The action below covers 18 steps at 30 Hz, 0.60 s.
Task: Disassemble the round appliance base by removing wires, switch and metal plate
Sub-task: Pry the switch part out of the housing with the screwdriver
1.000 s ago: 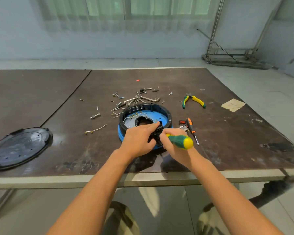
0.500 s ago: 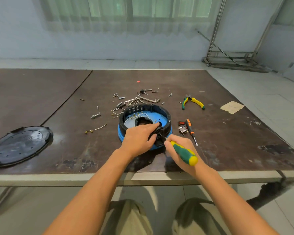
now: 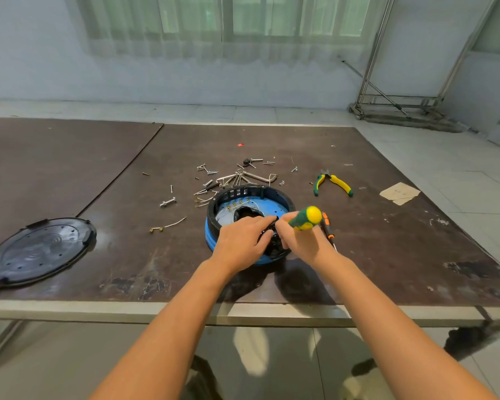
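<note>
Round appliance base point(image 3: 272, 202) sits on the table point(image 3: 387, 241) toward its front edge; right hand point(image 3: 303, 241) grips a green-yellow screwdriver point(image 3: 306, 217), tip hidden behind fingers. Left hand point(image 3: 240, 241) lies on the near rim, fingers bent; whether it grips anything can't be told. Scuffed brown top w/ tiled floor, curtained window beyond.

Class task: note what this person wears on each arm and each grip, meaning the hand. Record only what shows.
The left forearm and right forearm are bare up to the picture's bottom edge; no sleeves show. The left grip and right grip wear no gloves. No watch, wristband or ring is visible.
</note>
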### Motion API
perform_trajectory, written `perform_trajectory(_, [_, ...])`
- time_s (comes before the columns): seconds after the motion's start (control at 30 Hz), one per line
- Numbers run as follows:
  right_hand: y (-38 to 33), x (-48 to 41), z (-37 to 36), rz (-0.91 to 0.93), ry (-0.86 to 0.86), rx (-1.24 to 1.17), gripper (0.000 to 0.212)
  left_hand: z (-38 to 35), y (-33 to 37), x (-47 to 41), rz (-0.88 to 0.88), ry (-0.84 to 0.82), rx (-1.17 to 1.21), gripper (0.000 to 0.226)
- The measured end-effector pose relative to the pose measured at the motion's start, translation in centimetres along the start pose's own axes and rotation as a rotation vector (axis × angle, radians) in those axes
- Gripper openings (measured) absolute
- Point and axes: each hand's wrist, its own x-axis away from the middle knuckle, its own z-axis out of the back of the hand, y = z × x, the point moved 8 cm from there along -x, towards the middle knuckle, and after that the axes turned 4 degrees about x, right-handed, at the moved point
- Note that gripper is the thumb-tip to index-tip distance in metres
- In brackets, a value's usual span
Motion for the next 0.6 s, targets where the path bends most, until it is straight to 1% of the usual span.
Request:
perform_trajectory(0.03, [0.2,0.5,-0.4,0.052,0.001,0.024,0.043,-0.1,0.0,0.0,0.003,0.0,0.002,0.045])
perform_trajectory(0.1, [1.1,1.7,-1.2,0.126,0.003,0.08,0.04,0.0,-0.1,0.0,0.005,0.007,0.006,0.046])
perform_trajectory(0.17, [2.4,2.8,-1.7,0.152,0.02,0.071,0.031,0.0,0.0,0.0,0.006,0.01,0.015,0.045])
perform_trajectory(0.23, [3.2,3.8,-2.2,0.184,0.036,0.086,0.018,0.0,0.0,-0.1,0.01,0.006,0.036,0.045])
perform_trajectory(0.33, [3.2,4.3,-2.5,0.236,0.06,0.133,0.012,-0.1,-0.2,-0.3,0.025,0.003,0.08,0.042])
perform_trajectory(0.47, [1.9,3.2,-1.2,0.243,0.109,0.114,0.015,0.4,-0.3,-0.3,0.07,0.035,0.179,0.04])
perform_trajectory(0.53, [0.6,2.3,-0.3,0.259,0.153,0.132,0.025,0.8,-0.6,-0.3,0.115,0.072,0.264,0.038])
perform_trajectory(0.6, [-0.2,0.9,0.3,0.217,0.144,0.097,0.038,0.9,-0.7,-0.4,0.143,0.094,0.345,0.035])
